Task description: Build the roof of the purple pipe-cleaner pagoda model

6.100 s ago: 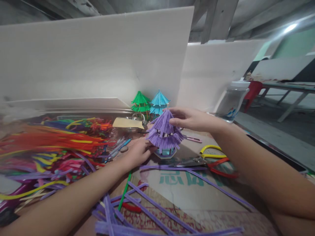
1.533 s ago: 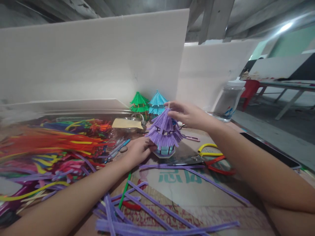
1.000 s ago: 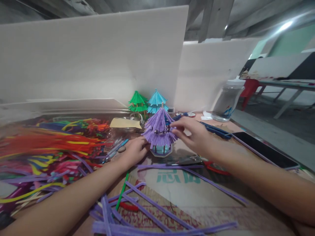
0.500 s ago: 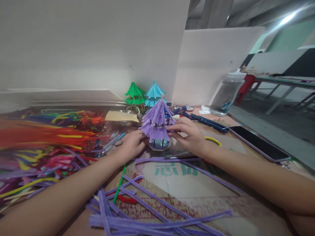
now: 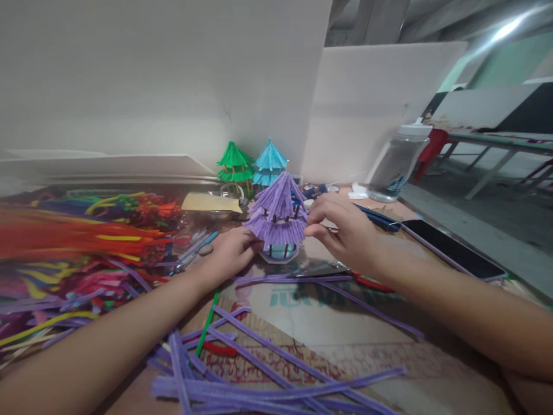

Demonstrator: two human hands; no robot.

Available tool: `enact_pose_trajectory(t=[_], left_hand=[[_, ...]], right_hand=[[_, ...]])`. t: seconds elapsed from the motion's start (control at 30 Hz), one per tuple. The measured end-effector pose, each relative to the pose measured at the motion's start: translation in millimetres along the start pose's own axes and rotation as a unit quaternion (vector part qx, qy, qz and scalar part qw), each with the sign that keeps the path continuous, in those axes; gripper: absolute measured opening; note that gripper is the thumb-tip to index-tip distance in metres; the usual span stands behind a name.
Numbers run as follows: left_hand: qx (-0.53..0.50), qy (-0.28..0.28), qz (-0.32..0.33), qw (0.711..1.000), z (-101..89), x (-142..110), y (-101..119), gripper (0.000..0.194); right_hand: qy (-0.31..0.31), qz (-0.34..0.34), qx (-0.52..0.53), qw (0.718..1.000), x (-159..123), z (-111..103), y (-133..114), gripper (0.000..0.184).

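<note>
A small two-tiered model pavilion (image 5: 279,230) with purple fuzzy pipe-cleaner roofs, dark posts and a pale base stands upright on the work surface. My left hand (image 5: 235,249) is closed at its left side, the fingertips partly hidden under the lower roof. On the right, my right hand (image 5: 345,225) has thumb and fingers bent together in a pinch at the edge of the lower roof. Below the model lie purple pipe cleaner strips (image 5: 298,279) and scissors (image 5: 371,281) with red handles, partly covered by my right forearm.
Green (image 5: 234,158) and blue (image 5: 270,158) model pavilions stand behind. Bundles of colored pipe cleaners (image 5: 86,230) fill the left. A phone (image 5: 451,248), a clear bottle (image 5: 395,167) and a dark blue tool (image 5: 378,218) are on the right. Loose purple strips (image 5: 276,392) lie in front.
My right hand has shifted slightly right, from over the lower roof to its outer edge. The lower roof shows more fully on that side. My left hand stays beside the model.
</note>
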State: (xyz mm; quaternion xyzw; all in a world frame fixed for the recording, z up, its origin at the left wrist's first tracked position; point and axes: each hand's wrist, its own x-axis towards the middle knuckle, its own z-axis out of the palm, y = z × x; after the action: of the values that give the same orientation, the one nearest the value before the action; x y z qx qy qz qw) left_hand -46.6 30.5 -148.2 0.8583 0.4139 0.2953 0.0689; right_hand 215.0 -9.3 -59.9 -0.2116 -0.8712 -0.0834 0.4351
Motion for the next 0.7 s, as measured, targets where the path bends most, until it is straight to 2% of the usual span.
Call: enact_pose_trajectory(t=[0.1,0.17,0.27,0.4,0.53,0.7], left_hand=[[0.003,-0.006,0.015,1.000,-0.5,0,1,0.019],[0.007,-0.005,0.025,1.000,-1.3,0,3,0.020],[0.019,0.002,0.031,0.999,-2.8,0,7,0.021],[0.034,0.008,0.033,0.999,-3.7,0,10,0.022],[0.030,0.008,0.037,0.999,-3.3,0,10,0.023],[0.055,-0.001,0.038,0.998,-2.5,-1,7,0.022]], right_hand=[[-0.071,-0.092,-0.117,0.986,3,-10,-7,0.018],[-0.110,-0.123,-0.173,0.971,3,-13,-9,0.017],[-0.144,-0.113,-0.184,0.966,2,-10,-9,0.022],[-0.152,-0.103,-0.192,0.964,1,-4,-7,0.028],[-0.147,-0.104,-0.203,0.963,1,-4,-6,0.026],[-0.185,-0.069,-0.179,0.964,5,-8,-12,0.024]])
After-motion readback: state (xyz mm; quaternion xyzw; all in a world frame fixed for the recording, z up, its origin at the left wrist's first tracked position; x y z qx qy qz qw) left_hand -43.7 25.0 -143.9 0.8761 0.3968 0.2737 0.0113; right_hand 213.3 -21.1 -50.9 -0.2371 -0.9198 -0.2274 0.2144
